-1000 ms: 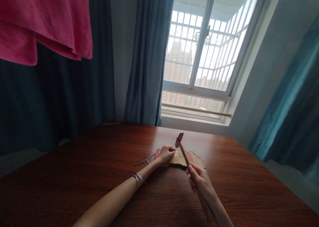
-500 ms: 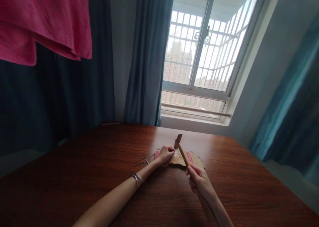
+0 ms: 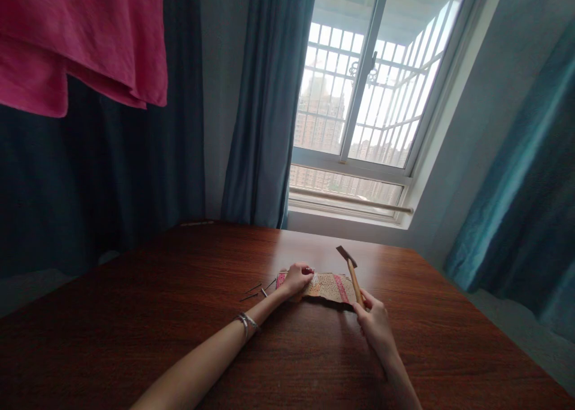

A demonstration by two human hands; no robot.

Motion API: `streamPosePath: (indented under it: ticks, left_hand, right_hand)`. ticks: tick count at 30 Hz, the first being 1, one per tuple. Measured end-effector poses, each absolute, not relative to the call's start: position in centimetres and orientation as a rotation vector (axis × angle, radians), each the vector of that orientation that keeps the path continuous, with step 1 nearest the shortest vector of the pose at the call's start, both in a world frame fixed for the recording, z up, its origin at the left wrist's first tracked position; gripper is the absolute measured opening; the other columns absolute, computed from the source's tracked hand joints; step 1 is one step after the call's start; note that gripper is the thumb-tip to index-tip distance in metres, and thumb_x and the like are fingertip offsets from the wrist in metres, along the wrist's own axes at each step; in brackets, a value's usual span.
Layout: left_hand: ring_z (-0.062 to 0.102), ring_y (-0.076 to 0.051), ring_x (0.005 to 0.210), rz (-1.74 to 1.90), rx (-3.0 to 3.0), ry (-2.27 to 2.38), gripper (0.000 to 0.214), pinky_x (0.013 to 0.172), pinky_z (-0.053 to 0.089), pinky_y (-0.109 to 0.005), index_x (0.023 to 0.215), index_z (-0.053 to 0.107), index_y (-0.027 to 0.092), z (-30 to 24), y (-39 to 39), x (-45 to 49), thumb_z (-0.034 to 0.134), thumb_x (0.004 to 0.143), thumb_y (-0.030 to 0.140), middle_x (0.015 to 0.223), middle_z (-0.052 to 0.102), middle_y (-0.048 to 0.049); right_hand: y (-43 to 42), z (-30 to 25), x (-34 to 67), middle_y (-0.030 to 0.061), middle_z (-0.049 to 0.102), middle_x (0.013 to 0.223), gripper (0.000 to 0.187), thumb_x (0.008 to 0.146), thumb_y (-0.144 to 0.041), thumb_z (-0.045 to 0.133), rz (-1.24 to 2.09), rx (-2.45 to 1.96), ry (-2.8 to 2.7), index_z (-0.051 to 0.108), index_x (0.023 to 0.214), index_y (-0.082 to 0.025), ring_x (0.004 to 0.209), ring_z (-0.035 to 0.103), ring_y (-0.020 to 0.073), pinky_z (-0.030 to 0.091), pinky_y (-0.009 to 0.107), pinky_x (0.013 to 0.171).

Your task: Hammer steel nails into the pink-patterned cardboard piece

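Note:
My right hand (image 3: pixel 374 320) is closed round the wooden handle of a hammer (image 3: pixel 354 281). The hammer's dark head is raised above the right end of a tan piece (image 3: pixel 330 286) covered in small dark dots, with pink bands near its ends. My left hand (image 3: pixel 297 279) rests on the left part of this piece, its fingertips pinched together. Whatever sits between those fingertips is too small to make out. Beside my left wrist lie several thin dark nail-like rods (image 3: pixel 254 289) on the table.
The brown wooden table (image 3: pixel 179 326) spreads around both hands. A barred window (image 3: pixel 354 98) stands beyond its far edge, between blue curtains (image 3: pixel 265 98). A pink cloth (image 3: pixel 103 38) hangs at the upper left.
The hammer has swung to the right, away from my left fingertips, and my right hand has moved right with it. My left hand stays on the dotted piece.

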State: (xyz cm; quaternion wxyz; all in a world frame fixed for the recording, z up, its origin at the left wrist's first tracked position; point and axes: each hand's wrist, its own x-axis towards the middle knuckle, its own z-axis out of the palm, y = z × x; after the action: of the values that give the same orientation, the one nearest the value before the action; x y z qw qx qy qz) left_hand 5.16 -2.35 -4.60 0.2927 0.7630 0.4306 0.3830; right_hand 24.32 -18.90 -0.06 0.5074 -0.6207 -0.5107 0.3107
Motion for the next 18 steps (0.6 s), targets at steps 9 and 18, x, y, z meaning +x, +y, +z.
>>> streamPosePath:
  ticks: [9, 18]
  left_hand:
    - [0.062, -0.015, 0.076, 1.009, 1.984, 1.164, 0.017, 0.070, 0.045, -0.023, 0.079, 0.069, 0.016, -4.6, -2.3, 5.3, 0.056, 0.069, 0.021, 0.080, 0.069, -0.0025]
    - [0.061, -0.014, 0.074, 1.023, 2.004, 1.157, 0.018, 0.068, 0.045, -0.023, 0.080, 0.069, 0.015, -5.0, -1.9, 5.2, 0.056, 0.069, 0.020, 0.079, 0.069, -0.0027]
  right_hand:
    - [-18.3, -1.3, 27.4, 0.0074, 0.069, 0.083, 0.037, 0.071, -0.025, 0.042, 0.334, -1.973, -1.405, 0.062, 0.101, -0.019, 0.079, 0.063, 0.0225, 0.042, 0.024, 0.065]
    - [-18.4, -1.6, 26.7, 0.0080, 0.069, 0.087, 0.040, 0.073, -0.021, 0.041, 0.251, -2.143, -1.503, 0.059, 0.109, -0.021, 0.086, 0.063, 0.0222, 0.040, 0.023, 0.067]
